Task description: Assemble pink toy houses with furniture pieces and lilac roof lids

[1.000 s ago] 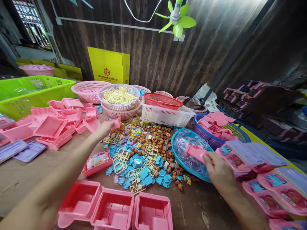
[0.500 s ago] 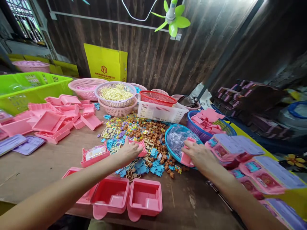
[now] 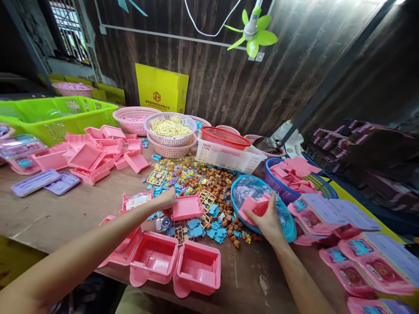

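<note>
At the centre of the frame, a flat pink tray is held by the left hand, whose fingers are clamped on its left edge; the tray is kept just above a spread of small blue, brown and cream parts on the counter. Right of centre, a second pink piece is gripped by the right hand, with the fingers closed on its lower side. This piece is held over the near rim of a round blue basin filled with clear plastic shells.

Along the lower middle of the frame, three deep pink boxes are set side by side near the counter's front edge. Just left of the left hand, a pink tray with a printed insert is seen. In the left of the frame, a heap of pink trays and two purple lids are laid out, with a green crate behind them. Round pink baskets, one filled with cream frames, and a white basket topped by a red one are lined up at the back. Packed pink and purple sets are piled at the lower right, beside a blue basket of pink pieces.
</note>
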{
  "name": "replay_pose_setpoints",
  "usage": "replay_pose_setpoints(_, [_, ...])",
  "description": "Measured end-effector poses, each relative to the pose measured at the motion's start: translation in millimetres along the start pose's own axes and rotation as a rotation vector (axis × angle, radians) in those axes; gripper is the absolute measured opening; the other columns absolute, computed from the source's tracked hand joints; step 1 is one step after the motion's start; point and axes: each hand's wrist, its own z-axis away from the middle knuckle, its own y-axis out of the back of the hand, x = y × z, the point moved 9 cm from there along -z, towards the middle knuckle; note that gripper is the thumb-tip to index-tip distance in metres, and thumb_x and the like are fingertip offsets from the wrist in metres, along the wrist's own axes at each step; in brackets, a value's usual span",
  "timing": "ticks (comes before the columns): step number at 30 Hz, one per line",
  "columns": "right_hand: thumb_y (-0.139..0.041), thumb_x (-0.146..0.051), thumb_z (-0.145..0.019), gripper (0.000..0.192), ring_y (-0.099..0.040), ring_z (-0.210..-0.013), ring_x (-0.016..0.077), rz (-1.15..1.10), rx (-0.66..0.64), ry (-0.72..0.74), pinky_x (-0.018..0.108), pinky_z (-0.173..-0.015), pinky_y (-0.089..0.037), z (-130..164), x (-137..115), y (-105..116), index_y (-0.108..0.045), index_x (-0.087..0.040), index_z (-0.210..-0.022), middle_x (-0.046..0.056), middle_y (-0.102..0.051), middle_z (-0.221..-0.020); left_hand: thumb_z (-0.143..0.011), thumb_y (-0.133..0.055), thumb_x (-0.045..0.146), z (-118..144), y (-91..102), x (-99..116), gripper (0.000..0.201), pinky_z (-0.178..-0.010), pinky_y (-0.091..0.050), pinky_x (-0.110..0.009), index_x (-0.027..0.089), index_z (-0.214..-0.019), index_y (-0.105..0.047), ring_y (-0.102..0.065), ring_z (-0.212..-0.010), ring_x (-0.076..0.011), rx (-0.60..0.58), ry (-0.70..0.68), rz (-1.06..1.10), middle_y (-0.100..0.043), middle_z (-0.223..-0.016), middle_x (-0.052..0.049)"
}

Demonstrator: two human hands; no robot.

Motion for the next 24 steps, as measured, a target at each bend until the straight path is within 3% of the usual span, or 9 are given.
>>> replay_pose_setpoints(4, [-0.065,-0.064,-0.049,0.118,-0.033,-0.126,0.0383,-0.032,0.081,0.013,0.054,-0.103,-0.026,4.8,-26.0,15.5,-0.018,-0.007,-0.141,0.023,-0.037,-0.134,-0.070,-0.047,0.005,4.1,20.6,7.2,0.024,-0.073,-0.048,-0.034,0.011,-0.090,-0.060,-0.064,-0.083,-0.0267,0.118,-0.049,0.057,-0.067,-0.082,-0.012])
replay_pose_setpoints(7, [-0.067,-0.057,-0.057,0.107,-0.033,-0.126,0.0359,-0.043,0.100,0.258,0.053,-0.104,-0.028,41.2,-83.2,24.8,-0.017,-0.013,-0.142,0.019,-0.036,-0.133,-0.073,-0.042,0.004,18.7,39.5,23.8,0.029,-0.087,-0.043,-0.036,0.011,-0.094,-0.060,-0.059,-0.100,-0.0271,0.235,-0.124,0.125,-0.064,-0.098,-0.014])
replay_pose_setpoints(11, [-0.068,-0.045,-0.066,0.105,-0.029,-0.131,0.0337,-0.056,-0.184,0.486,0.050,-0.101,-0.035,109.4,-149.2,-8.9,-0.002,-0.024,-0.145,0.014,-0.028,-0.141,-0.077,-0.037,0.004,48.1,48.6,54.8,0.036,-0.096,-0.039,-0.035,0.010,-0.107,-0.057,-0.052,-0.110,-0.0232,0.321,-0.218,0.241,-0.058,-0.112,-0.014])
replay_pose_setpoints(13, [-0.069,-0.042,-0.064,0.109,-0.029,-0.131,0.0351,-0.054,-0.200,0.476,0.052,-0.100,-0.036,125.4,-159.9,-19.1,0.001,-0.026,-0.145,0.013,-0.025,-0.142,-0.084,-0.039,0.015,63.9,40.7,68.1,0.032,-0.085,-0.047,-0.034,0.010,-0.111,-0.056,-0.059,-0.097,-0.0215,0.248,-0.264,0.384,-0.062,-0.101,-0.012])
replay_pose_setpoints(17, [-0.068,-0.034,-0.067,0.108,-0.028,-0.131,0.0371,-0.040,-0.123,0.466,0.057,-0.100,-0.034,124.9,-165.4,-16.7,0.006,-0.026,-0.145,0.015,-0.024,-0.141,-0.080,-0.054,0.046,96.1,17.9,79.2,0.051,-0.063,-0.049,-0.029,0.014,-0.118,-0.051,-0.058,-0.068,-0.0162,0.010,-0.359,1.012,-0.060,-0.080,-0.005])
replay_pose_setpoints(21, [-0.070,-0.030,-0.064,0.114,-0.022,-0.134,0.0389,-0.031,-0.182,0.565,0.057,-0.101,-0.033,131.6,-173.3,-16.2,0.011,-0.026,-0.144,0.015,-0.021,-0.143,-0.070,-0.065,0.050,113.2,7.4,73.2,0.052,-0.066,-0.045,-0.025,0.016,-0.109,-0.056,-0.054,-0.066,-0.0130,-0.002,-0.460,1.396,-0.057,-0.078,-0.001])
replay_pose_setpoints(24, [-0.071,-0.029,-0.061,0.119,-0.016,-0.137,0.0377,-0.020,-0.299,0.557,0.056,-0.102,-0.032,143.4,-168.1,-27.6,0.015,-0.025,-0.144,0.014,-0.018,-0.147,-0.069,-0.068,0.048,117.2,2.0,73.4,0.042,-0.067,-0.041,-0.022,0.018,-0.097,-0.059,-0.052,-0.072,-0.0130,0.012,-0.544,1.463,-0.055,-0.081,-0.001])
